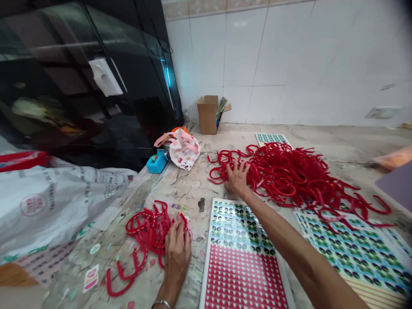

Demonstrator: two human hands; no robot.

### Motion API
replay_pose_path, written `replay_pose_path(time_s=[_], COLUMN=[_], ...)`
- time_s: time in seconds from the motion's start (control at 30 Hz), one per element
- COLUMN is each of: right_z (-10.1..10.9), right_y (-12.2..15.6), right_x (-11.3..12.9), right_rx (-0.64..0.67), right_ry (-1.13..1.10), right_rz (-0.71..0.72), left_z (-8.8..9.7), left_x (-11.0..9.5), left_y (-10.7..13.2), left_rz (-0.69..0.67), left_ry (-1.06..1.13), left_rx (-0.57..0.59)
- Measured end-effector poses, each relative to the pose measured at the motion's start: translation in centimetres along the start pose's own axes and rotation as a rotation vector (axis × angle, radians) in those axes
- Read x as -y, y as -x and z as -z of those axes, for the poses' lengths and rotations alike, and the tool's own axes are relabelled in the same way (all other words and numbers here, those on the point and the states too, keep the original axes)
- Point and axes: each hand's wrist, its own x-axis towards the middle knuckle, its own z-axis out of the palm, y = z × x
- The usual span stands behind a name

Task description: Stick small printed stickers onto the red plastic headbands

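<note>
My right hand (pixel 237 176) reaches out with fingers spread over the left edge of a large heap of red headbands (pixel 289 171), touching the bands there. The headbands are thin, curved and fuzzy-looking, tangled together. Nearer to me, my left hand (pixel 177 246) lies at the right side of a smaller pile of red headbands (pixel 149 229). Its fingers are curled over a red headband (pixel 184 219) whose end shows past the fingertips; the rest of it is hidden. Between my arms lies a sheet of printed stickers (pixel 244 274), with green and blue round designs above and red ones below.
More sticker sheets (pixel 370 253) lie at right, partly under the big heap. A small cardboard box (pixel 207 116) stands by the tiled wall. A white bag with pink handles (pixel 184 150) and a blue holder (pixel 157 162) sit at the back left. A white sack (pixel 64 206) borders the left.
</note>
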Motion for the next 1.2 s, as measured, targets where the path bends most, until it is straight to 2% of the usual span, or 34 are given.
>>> replay_pose_path(time_s=[0.13, 0.2, 0.3, 0.43, 0.6, 0.67, 0.77, 0.87, 1.0, 1.2], right_z=[1.5, 2.5, 4.2, 6.1, 7.5, 7.5, 7.4, 7.3, 7.9, 8.8], right_y=[-0.1, 0.9, 3.6, 8.4, 14.7, 16.8, 19.6, 21.3, 22.1, 23.8], right_x=[-5.7, -7.8, -9.7, -10.0, -8.2, -7.4, -6.4, -5.8, -5.4, -4.6], right_rx=[0.106, 0.172, 0.261, 0.294, 0.247, 0.187, 0.015, -0.062, 0.042, 0.200], right_ry=[0.037, 0.033, -0.005, -0.066, -0.130, -0.170, -0.320, -0.650, -1.120, -1.479], right_rz=[-0.041, -0.010, 0.077, 0.191, 0.317, 0.363, 0.383, 0.272, -0.050, -0.250], left_z=[0.0, 0.0, 0.2, 0.5, 1.8, 2.7, 4.4, 5.9, 7.1, 7.5], left_x=[-0.1, -0.2, -0.3, -0.5, -1.7, -2.6, -4.2, -6.3, -9.3, -13.3], left_y=[0.1, 0.0, -0.1, -0.3, -1.0, -1.1, -0.8, 0.1, 1.5, 2.4], left_rz=[0.025, 0.037, 0.042, 0.031, 0.020, 0.024, 0.047, 0.096, 0.247, 0.612], left_ry=[0.041, 0.047, 0.065, 0.095, 0.167, 0.192, 0.266, 0.381, 0.562, 0.947], left_rx=[-0.012, -0.002, 0.003, 0.014, -0.036, -0.059, -0.042, 0.024, 0.157, 0.482])
